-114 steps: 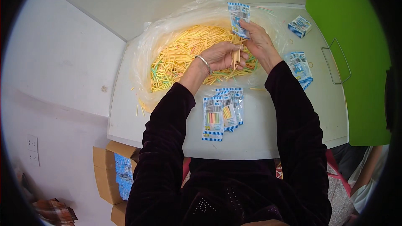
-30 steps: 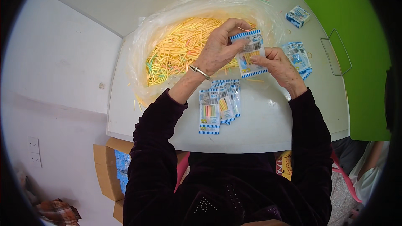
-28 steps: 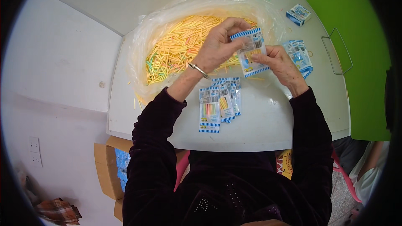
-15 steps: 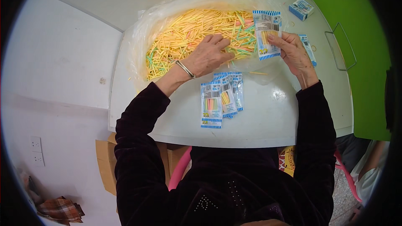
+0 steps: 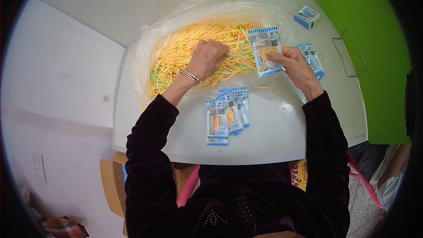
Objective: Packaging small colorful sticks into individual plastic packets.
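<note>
A big heap of thin pastel sticks [image 5: 185,46], mostly yellow with some green and pink, lies in a clear plastic bag [image 5: 145,53]. Over the middle of the heap is my left hand [image 5: 208,57], wearing a bangle. Its fingers are curled together, their tips hidden, and I cannot make out what they hold. My right hand [image 5: 296,64] pinches a small blue-and-white packet [image 5: 266,53] by its right side, upright at the heap's right edge. Yellow sticks show through the packet's window. Several similar packets [image 5: 217,121] overlap on the table in front of the bag.
The white table [image 5: 282,136] has a curved front edge. More packets [image 5: 312,59] lie beyond my right hand, and a bundle of packets [image 5: 307,16] sits at the back right. A green panel [image 5: 383,83] with a wire handle [image 5: 354,53] borders the right side. One stick [image 5: 263,88] lies loose.
My left hand has lifted back from the heap's near right part toward its middle, and its fingers have drawn in. My right hand still holds the packet. The whole view has shifted slightly.
</note>
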Tool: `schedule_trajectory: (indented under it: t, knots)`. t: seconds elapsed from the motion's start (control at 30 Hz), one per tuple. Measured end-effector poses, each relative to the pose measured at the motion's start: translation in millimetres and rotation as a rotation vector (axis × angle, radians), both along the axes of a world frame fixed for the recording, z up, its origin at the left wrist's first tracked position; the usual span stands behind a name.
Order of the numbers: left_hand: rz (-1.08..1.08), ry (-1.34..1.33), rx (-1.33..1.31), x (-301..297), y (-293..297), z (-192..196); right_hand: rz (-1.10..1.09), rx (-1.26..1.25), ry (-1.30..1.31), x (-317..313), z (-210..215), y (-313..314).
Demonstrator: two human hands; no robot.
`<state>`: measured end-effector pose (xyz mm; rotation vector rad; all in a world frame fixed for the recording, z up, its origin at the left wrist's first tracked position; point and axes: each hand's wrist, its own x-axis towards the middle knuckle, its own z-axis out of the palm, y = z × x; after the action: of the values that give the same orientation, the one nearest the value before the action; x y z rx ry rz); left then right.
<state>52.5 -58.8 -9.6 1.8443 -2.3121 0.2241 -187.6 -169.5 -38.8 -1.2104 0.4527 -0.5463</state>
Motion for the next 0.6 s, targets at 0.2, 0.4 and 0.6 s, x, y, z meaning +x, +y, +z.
schedule_trajectory:
  t: [0.2, 0.4, 0.6]
  knots:
    - [0.129, 0.736, 0.033, 11.0, -0.9, 52.4, 0.061, -0.043, -0.006, -2.4, -1.1, -1.8]
    - [0.073, 0.666, 0.149, -13.7, 6.4, 94.4, 0.169, -0.089, 0.081, -4.6, 8.6, 3.1]
    - [-0.03, 0.368, 0.115, -17.0, 9.7, 95.0, 0.243, -0.111, 0.119, -4.6, 9.9, 4.1]
